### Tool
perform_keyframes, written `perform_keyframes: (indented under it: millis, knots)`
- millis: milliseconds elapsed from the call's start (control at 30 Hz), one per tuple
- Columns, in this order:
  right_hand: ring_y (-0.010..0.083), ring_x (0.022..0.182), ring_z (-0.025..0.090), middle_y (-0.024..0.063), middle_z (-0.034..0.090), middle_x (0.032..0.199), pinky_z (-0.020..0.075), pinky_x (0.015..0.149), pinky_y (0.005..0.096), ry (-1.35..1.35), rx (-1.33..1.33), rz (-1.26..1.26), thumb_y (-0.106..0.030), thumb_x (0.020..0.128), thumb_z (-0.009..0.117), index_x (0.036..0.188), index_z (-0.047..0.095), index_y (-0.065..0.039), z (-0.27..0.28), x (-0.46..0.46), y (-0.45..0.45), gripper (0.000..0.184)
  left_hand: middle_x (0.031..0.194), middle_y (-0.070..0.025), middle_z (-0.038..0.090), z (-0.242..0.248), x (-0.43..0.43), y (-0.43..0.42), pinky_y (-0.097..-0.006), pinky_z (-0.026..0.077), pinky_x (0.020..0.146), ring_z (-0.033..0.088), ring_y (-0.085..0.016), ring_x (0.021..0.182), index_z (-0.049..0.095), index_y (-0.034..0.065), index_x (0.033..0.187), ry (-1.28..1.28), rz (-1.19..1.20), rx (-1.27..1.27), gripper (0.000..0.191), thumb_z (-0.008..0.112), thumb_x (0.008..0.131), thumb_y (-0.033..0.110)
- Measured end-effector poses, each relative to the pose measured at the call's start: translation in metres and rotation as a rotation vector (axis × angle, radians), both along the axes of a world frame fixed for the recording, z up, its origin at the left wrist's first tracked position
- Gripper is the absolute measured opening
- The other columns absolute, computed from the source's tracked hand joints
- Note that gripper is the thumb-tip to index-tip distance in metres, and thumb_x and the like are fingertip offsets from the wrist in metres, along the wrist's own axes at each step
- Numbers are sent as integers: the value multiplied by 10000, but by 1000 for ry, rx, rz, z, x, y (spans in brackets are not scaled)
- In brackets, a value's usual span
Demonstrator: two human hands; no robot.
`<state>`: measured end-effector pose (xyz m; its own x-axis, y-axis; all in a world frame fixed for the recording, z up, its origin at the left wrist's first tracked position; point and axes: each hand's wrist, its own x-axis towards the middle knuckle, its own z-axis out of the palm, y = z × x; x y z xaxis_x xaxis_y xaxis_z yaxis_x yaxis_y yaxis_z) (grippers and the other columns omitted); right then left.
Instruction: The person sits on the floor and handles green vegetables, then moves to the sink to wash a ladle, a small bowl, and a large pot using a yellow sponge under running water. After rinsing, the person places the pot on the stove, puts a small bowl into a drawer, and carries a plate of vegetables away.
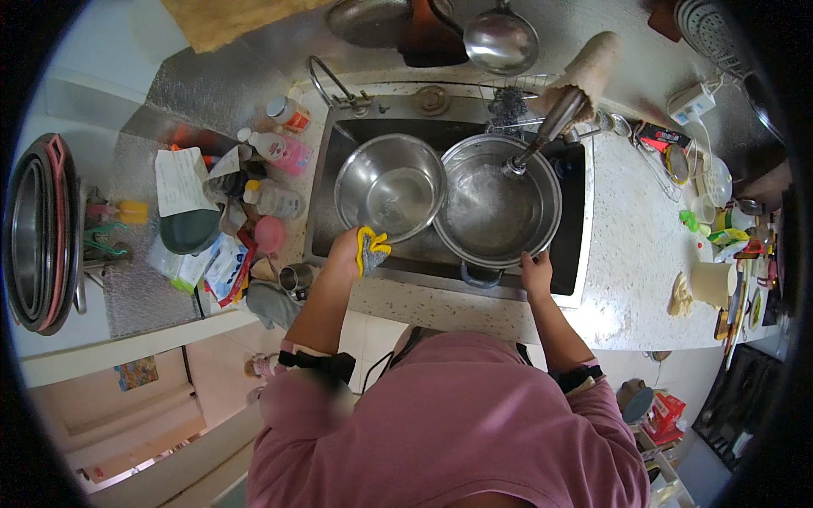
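My left hand [345, 253] grips a grey cleaning cloth [373, 255] with a yellow edge, just below the rim of a stainless-steel basin [390, 187]. The basin sits in the left part of the dark sink [575, 254], with what looks like a little clear water at its bottom. Beside it, touching or nearly so, is a wider steel pot [498, 203] with a dark side handle [481, 277] towards me. My right hand [537, 274] holds the pot's near right rim. A metal faucet [540, 140] with cloth around its upper part reaches over the pot.
A thin gooseneck tap [327, 82] rises behind the sink. Left stand a pink-liquid bottle [282, 151], a clear bottle [276, 198] and a steel cup [295, 279]. A ladle [500, 41] hangs above. A cream container [712, 284] stands on the speckled counter [635, 254].
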<state>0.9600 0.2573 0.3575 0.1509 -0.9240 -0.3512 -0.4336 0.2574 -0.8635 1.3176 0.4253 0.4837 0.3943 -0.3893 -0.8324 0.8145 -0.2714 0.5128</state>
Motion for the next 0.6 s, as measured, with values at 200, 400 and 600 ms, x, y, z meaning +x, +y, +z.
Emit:
perform_keyframes:
  millis: [200,400,600]
  knots:
    - [120,723,567,48,609,845,465,661,273,-42,-8,-16,-103,876,580,1141,539,-21,1,0,0,280,899,-192,649,-56,37,14,-464,550,633,650,-357,736,597,-24,962,-181,74,-5,283,498,908,235]
    - [116,714,561,43,608,841,460,649,271,-28,3,-33,-102,882,571,1114,546,-20,-7,-2,0,248,939,-251,651,-53,42,-2,-471,509,659,644,-398,757,446,84,1329,-1445,-285,653,567,580,794,214]
    - [140,726,575,60,623,840,459,666,289,25,31,-21,-135,871,594,1137,551,-18,-7,-3,-1,293,868,-201,669,-16,51,-14,-463,500,627,640,-400,713,310,158,1451,-1751,-198,665,744,566,753,128]
